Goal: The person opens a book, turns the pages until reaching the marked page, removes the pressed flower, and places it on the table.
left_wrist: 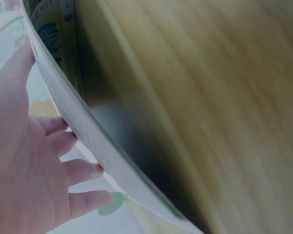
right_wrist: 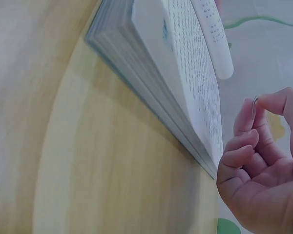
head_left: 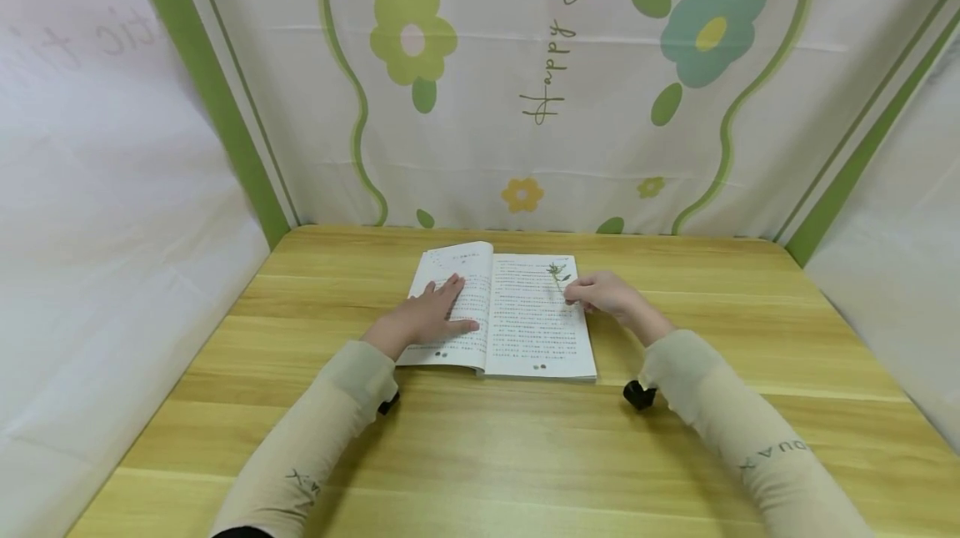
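Note:
An open book (head_left: 534,329) lies on the table, its left page slightly raised near the spine. My left hand (head_left: 423,319) rests on that left page with fingers spread; the left wrist view shows its fingertips touching the paper. Over the upper right page is a small green sprig (head_left: 557,271) with a thin stem. My right hand (head_left: 606,296) pinches the stem between thumb and forefinger at the book's right edge. Only a sliver of the stem (right_wrist: 254,105) shows between the fingertips in the right wrist view, with the other fingers curled.
The wooden table (head_left: 465,455) carries the book near its far side. Behind it hangs a white curtain (head_left: 480,104) printed with flowers, and fabric walls stand at both sides. Black wrist mounts (head_left: 639,394) sit below the sleeves.

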`<state>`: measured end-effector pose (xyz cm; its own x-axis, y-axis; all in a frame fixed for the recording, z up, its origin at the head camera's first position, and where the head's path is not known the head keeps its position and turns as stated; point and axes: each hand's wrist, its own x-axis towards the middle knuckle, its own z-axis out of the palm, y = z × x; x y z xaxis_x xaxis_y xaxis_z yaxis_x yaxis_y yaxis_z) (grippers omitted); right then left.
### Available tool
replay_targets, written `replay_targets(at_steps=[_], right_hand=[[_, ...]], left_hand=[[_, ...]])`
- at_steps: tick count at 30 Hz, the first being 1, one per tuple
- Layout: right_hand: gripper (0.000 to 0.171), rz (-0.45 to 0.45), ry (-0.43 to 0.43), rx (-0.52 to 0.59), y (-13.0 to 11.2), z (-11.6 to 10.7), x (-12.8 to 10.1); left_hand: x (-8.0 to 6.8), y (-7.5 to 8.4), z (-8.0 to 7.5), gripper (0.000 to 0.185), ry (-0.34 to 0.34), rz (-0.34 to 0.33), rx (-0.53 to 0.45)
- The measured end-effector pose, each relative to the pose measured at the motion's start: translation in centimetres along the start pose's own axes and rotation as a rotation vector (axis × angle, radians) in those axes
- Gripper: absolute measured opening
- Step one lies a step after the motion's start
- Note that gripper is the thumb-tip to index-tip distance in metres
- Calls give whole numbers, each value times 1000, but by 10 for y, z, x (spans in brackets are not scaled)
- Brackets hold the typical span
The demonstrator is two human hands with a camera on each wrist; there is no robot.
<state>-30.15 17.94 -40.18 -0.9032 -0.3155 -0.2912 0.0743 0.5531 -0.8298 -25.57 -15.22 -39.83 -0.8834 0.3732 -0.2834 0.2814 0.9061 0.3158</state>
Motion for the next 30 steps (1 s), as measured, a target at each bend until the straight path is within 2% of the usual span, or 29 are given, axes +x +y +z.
replay_targets(at_steps=[8,20,30], right_hand=[[28,17,86,13,9,-16,-6],[36,19,121,-5,33,-58,-25],[36,33,140,-38,44,-72,-31]], left_hand=[[-4,0,-2,95,-6,2,-8],[-3,1,-1,95,-1,6,-26],[-5,2,-2,95,-17,-6,-36]])
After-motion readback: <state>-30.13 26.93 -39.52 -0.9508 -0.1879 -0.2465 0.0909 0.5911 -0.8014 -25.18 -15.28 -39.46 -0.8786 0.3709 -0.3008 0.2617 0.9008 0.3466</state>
